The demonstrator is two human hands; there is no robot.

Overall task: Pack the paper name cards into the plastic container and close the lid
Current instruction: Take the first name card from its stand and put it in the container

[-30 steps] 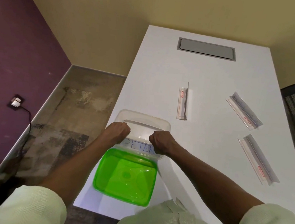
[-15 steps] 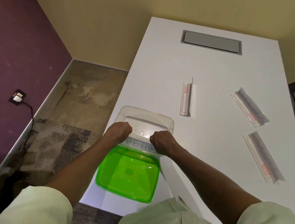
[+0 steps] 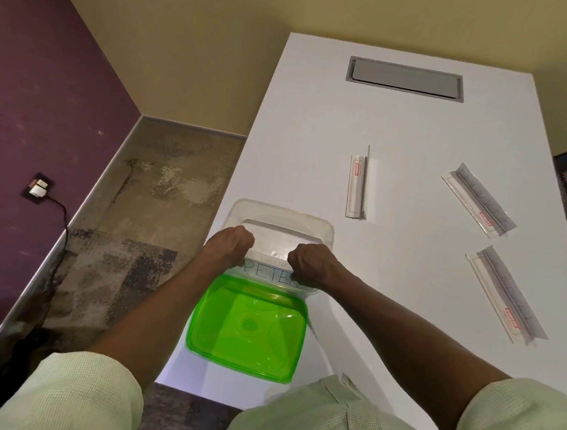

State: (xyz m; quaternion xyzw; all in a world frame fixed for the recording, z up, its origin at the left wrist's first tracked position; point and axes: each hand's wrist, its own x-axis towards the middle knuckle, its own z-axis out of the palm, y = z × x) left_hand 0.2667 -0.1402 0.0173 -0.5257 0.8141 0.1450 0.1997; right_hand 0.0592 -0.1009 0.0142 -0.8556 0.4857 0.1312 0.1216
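Both hands were curled over the near edge of the clear container (image 3: pixel 279 226), the left hand (image 3: pixel 230 244) and the right hand (image 3: pixel 312 263) each gripping an end of a paper card (image 3: pixel 266 271) lettered "PETER", which stood against the container's near wall. The container sat at the left edge of the white surface (image 3: pixel 417 130). The green lid (image 3: pixel 247 330) lay just in front of it, off. Three folded card holders remained on the surface: one (image 3: pixel 357 186) beyond the container, two (image 3: pixel 478 199) (image 3: pixel 504 295) well off to the right.
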